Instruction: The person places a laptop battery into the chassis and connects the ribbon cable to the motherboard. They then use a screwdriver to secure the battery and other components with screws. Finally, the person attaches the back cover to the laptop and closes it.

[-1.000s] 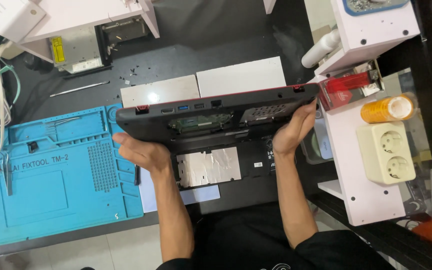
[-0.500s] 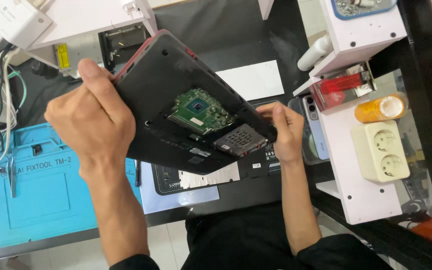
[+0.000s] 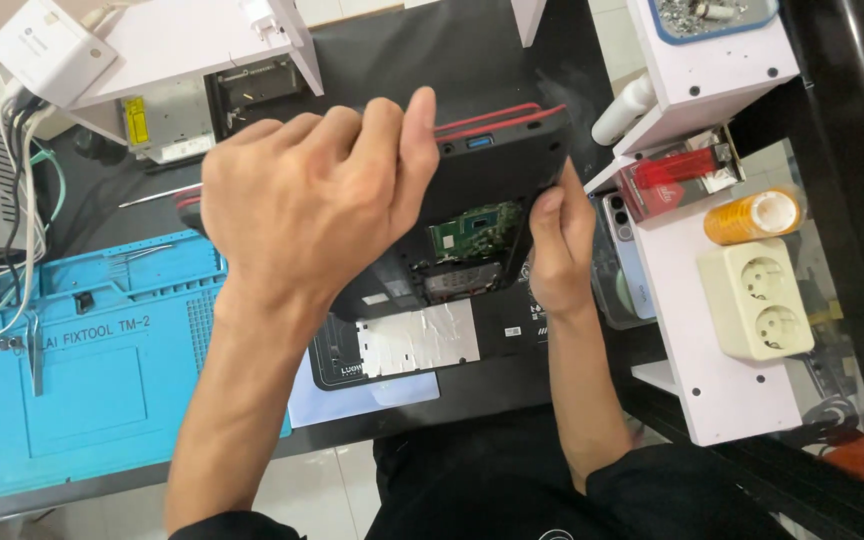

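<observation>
A black laptop base with red trim (image 3: pixel 497 165) is held tilted above the dark desk, its underside open so a green circuit board (image 3: pixel 472 232) shows. My left hand (image 3: pixel 307 205) grips its far upper edge, fingers curled over the rim, close to the camera. My right hand (image 3: pixel 560 245) holds the right side edge, thumb against the casing. Beneath it lies the removed black bottom cover (image 3: pixel 402 345) with a patch of silver foil.
A blue repair mat (image 3: pixel 82 370) with tweezers lies at the left. White shelves (image 3: pixel 712 330) at the right carry a socket strip (image 3: pixel 757 300), an orange tape roll (image 3: pixel 752 215) and a red item. A phone (image 3: pixel 620 262), cables and a metal drive sit around.
The laptop base has been swung round and tipped up. My left hand moved from its near underside to gripping the far top edge; my right hand stayed on the right side.
</observation>
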